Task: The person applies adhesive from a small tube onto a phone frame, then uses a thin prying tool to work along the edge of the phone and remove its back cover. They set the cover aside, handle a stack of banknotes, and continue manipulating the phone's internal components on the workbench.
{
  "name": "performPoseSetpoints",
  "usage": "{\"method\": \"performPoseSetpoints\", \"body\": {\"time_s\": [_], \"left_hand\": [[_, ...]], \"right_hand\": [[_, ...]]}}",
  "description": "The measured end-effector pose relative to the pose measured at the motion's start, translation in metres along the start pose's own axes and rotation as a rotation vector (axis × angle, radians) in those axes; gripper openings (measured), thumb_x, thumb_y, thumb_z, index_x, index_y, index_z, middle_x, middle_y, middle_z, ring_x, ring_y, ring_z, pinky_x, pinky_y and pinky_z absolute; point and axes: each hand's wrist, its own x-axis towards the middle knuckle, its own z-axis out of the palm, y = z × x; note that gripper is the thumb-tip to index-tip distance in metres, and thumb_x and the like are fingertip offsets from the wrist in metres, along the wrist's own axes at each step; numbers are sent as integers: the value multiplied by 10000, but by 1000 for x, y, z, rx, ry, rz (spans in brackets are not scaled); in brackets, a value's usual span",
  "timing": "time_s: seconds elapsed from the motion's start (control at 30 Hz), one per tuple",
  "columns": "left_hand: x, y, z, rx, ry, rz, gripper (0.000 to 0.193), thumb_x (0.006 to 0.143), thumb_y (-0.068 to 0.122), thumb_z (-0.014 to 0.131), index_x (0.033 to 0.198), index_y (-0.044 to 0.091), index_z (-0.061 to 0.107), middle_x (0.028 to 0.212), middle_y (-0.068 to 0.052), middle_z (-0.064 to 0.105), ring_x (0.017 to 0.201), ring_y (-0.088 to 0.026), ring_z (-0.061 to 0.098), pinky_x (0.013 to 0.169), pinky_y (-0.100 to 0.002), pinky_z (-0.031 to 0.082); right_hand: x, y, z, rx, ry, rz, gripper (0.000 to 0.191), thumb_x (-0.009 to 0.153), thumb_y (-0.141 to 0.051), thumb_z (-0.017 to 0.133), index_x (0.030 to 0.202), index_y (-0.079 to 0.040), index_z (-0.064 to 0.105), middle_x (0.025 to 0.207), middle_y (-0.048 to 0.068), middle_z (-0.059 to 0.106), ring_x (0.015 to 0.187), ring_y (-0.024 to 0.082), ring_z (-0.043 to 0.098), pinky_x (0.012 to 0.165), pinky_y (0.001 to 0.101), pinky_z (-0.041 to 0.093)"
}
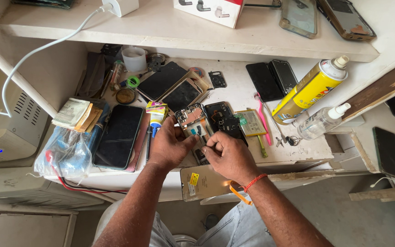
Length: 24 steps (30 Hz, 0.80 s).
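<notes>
Left hand (170,145): it is gripping the opened phone (194,124) at its left edge, thumb and fingers closing on the frame, the wrist lying over the front of the white bench (298,153).
Right hand (227,155): it is pinching down at the lower part of the same phone, fingertips bunched together; what sits between them is too small to tell. An orange thread is circling the wrist.
Opened phone: it is lying back-off on the bench, between the two hands, with its boards and metal plates showing.
Second opened phone (223,120): it is sitting just beside the first, on its right, dark inside.
Battery (250,123): a flat yellowish pack with a green corner label is resting right of the dark phone.
Pink toothbrush (264,120): it is lying just right of the battery.
Glue tube (157,114): a small yellow, pink and blue tube is standing near the left hand.
Black phone (118,136): it is lying screen-up, left of the tube.
Spray can (309,91): a yellow can with a white cap is leaning at the right, a clear spray bottle (321,122) just below it.
Box (210,10): a white and red carton with pictured earbuds is sitting on the upper shelf.
Back cover (202,181): a tan panel with a small yellow label is hanging over the bench edge, under the right wrist.
</notes>
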Motion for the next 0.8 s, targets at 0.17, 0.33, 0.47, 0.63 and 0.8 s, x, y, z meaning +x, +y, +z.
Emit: {"method": "performPoseSetpoints", "body": {"time_s": [0.17,0.33,0.47,0.63,0.8], "left_hand": [[1,-1,0,-30,-1,20,538,818,79,772,1278,37,497,1000,-132,786,963,-153,760,850,-296,595],[2,-4,1,-58,-8,31,523,818,71,777,1259,15,501,996,-145,782,953,-161,761,839,-299,599],[3,-6,1,-51,-7,10,527,820,73,772,1268,27,499,974,-140,785,933,-157,764,821,-293,599],[4,-8,0,-68,-17,55,504,820,71,771,1248,28,507,961,-136,786,896,-150,758,785,-290,597],[2,-7,0,0,-7,27,483,819,99,790,1216,52,521,927,-113,787,857,-119,746,756,-278,587]], "right_hand": [[0,2,-3,23,-24,1,114,891,-127,725,875,-64,632,562,8,685,492,66,671,462,250,484],[5,-1,-1,6,38,39,183,929,-194,724,825,-56,663,562,10,661,502,66,639,462,255,480],[8,-6,3,-43,64,100,242,902,-236,746,776,-57,645,564,24,695,492,81,659,465,268,488],[13,-2,4,-78,63,162,279,866,-266,759,740,-53,630,574,42,717,510,100,709,476,287,517],[25,11,2,-196,110,38,342,811,-302,802,649,-43,649,556,75,679,482,134,646,474,311,504]]}}
